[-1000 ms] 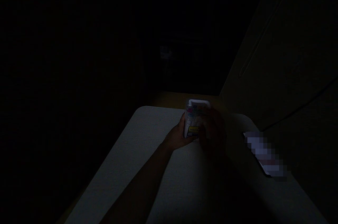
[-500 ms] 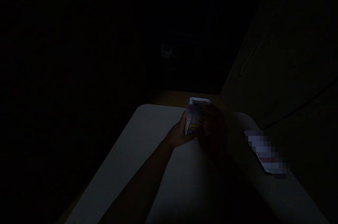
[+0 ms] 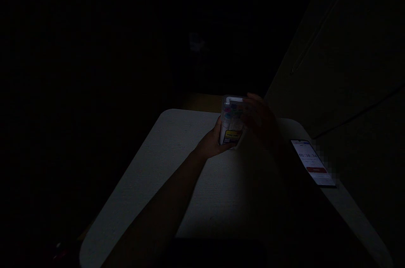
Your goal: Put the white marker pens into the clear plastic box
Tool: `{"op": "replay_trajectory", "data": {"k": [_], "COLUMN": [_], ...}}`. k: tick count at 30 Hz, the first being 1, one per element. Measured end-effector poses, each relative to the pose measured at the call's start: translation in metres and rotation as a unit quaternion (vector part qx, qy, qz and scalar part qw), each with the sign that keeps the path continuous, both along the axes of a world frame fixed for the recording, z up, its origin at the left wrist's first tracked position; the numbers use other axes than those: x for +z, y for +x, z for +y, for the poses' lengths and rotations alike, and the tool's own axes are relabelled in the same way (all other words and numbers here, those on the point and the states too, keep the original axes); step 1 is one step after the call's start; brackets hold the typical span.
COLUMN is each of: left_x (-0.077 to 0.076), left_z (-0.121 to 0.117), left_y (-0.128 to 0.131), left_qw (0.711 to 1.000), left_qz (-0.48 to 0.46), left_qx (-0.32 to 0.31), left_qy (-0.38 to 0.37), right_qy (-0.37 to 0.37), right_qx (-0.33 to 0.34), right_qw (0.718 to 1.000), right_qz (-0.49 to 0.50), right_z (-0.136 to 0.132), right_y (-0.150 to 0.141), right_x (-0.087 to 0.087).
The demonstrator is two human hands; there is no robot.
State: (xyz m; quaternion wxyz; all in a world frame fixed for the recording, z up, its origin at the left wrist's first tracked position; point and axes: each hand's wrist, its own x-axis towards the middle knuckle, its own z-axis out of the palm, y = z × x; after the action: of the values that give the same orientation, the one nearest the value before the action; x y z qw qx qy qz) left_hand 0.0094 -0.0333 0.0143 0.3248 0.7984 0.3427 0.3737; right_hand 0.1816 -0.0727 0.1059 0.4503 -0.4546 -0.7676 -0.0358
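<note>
The clear plastic case [image 3: 232,121] stands upright at the far end of the pale table [image 3: 164,175], its yellow label facing near. The left hand [image 3: 212,143] is wrapped around its lower left side. The right hand [image 3: 261,120] covers its upper right side; finger position cannot be determined in the darkness. A lit phone [image 3: 312,162] lies well to the right.

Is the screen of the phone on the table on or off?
On. The phone lies flat near the table's right edge, and its screen glows white with a red bar in the dark room.
</note>
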Motion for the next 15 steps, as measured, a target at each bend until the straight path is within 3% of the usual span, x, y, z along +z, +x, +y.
{"op": "replay_trajectory", "data": {"k": [5, 12, 15], "left_x": [0.002, -0.001, -0.005], "left_z": [-0.001, 0.002, 0.004], "left_y": [0.000, 0.000, 0.000], "left_qw": [1.000, 1.000, 1.000], "left_qz": [0.007, 0.000, -0.006], "left_qx": [0.004, -0.003, -0.013], "left_qy": [-0.006, 0.004, 0.012], "right_qy": [0.003, 0.023, -0.023], "right_qx": [0.018, 0.004, 0.000], "right_qw": [1.000, 0.998, 0.995], "right_qz": [0.020, 0.054, 0.093], "right_z": [0.005, 0.013, 0.019], "right_y": [-0.001, -0.002, -0.003], "right_x": [-0.004, 0.005, 0.013]}}
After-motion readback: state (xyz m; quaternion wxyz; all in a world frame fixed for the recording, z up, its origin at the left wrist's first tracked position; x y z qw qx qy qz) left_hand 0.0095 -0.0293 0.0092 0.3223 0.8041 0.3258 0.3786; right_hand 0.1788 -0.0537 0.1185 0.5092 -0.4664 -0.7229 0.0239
